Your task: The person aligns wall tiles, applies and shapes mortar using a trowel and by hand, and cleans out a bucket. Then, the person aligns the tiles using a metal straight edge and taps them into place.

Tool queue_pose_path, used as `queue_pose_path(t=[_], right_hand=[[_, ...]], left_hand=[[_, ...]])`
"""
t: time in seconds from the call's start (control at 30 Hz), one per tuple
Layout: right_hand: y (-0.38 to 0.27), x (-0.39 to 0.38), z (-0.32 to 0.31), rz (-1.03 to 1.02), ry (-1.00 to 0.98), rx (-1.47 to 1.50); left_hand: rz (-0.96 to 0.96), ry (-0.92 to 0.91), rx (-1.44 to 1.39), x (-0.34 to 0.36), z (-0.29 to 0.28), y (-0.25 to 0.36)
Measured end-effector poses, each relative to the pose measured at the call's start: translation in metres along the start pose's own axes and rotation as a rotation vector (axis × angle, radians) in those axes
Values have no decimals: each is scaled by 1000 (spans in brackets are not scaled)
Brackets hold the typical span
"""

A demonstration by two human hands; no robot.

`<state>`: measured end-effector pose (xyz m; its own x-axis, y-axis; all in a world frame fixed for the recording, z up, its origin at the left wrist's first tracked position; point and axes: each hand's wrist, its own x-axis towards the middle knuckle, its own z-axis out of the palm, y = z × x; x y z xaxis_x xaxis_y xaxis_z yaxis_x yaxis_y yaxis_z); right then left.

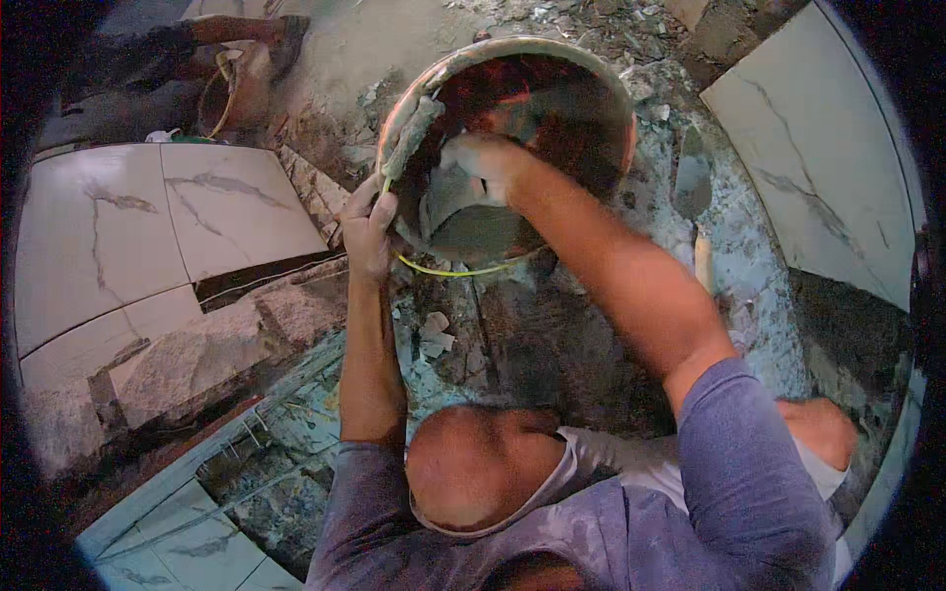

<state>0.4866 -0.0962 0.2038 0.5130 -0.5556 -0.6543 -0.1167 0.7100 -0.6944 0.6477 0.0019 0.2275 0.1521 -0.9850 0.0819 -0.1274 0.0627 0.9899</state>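
Observation:
A round bucket (631, 123) with a mortar-crusted rim and a reddish inside stands in front of me. My left hand (369, 229) is closed on its left rim, beside the caked handle grip (412, 138). Reaching down into the bucket, my right hand (490, 165) is closed around a pale grey, curved piece (451, 197) whose kind I cannot make out. Grey wet material (483, 234) shows below that piece. To the right of the bucket, a trowel (694, 177) with a pale handle lies on the dusty ground.
Marble-patterned tiles (89, 231) cover a raised surface at left, with broken masonry (212, 350) along its edge. Another large tile (818, 148) is at right. Rubble (591, 30) lies beyond the bucket. At upper left, another person's limb (241, 30) shows near a second bucket (246, 89).

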Motion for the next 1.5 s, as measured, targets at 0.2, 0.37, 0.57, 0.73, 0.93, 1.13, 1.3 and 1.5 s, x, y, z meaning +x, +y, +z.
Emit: queue_pose_path(t=[0.2, 0.37, 0.57, 0.73, 0.93, 1.13, 1.3, 1.5], right_hand=[[-6, -8, 8, -47, 45, 485], [-11, -11, 6, -52, -107, 798], [-15, -5, -6, -80, -139, 934], [-20, -5, -7, -232, -291, 1099], [5, -24, -19, -164, 7, 991], [42, -7, -49, -39, -7, 322], [56, 88, -78, 86, 47, -109], [63, 167, -73, -244, 71, -628]], left_hand=[[-15, -59, -148, 1, -8, 0], [-13, -7, -106, -2, -7, -6], [-36, 39, -103, -5, -2, -8], [-114, -13, -117, -19, -1, -7], [-19, 103, -481, -18, 3, -13], [-57, 31, -583, -22, -3, -12], [-60, 50, -131, -24, -1, -10], [29, -19, -176, -23, -2, -14]])
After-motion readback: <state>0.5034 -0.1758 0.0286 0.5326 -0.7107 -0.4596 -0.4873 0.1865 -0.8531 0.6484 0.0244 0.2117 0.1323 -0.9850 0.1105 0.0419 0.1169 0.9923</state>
